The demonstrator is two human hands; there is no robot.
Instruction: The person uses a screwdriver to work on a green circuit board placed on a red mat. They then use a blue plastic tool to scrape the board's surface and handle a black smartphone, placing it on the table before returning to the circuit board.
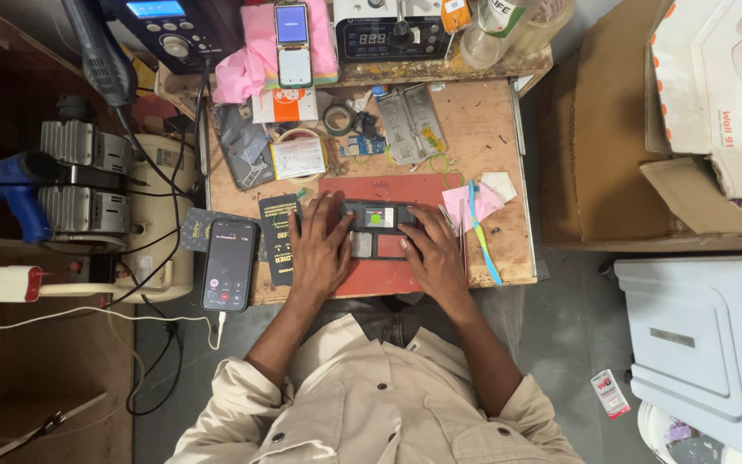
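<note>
An opened dark phone body [380, 219] lies on a red mat [388, 273] on a small wooden workbench [508, 172]. My left hand [319, 245] rests over its left end with the fingers spread on the frame. The right end is gripped by my right hand [433, 253], fingers curled around the edge. A small green part shows in the middle of the opened phone. Both forearms reach in from the bottom, in beige sleeves.
A black phone [228, 264] with a lit screen lies at the bench's left edge. A flip phone [293, 43] stands at the back near a digital station [388, 34]. A blue-handled tool [483, 236], metal plates [410, 125], tape [339, 119], cardboard box [611, 137].
</note>
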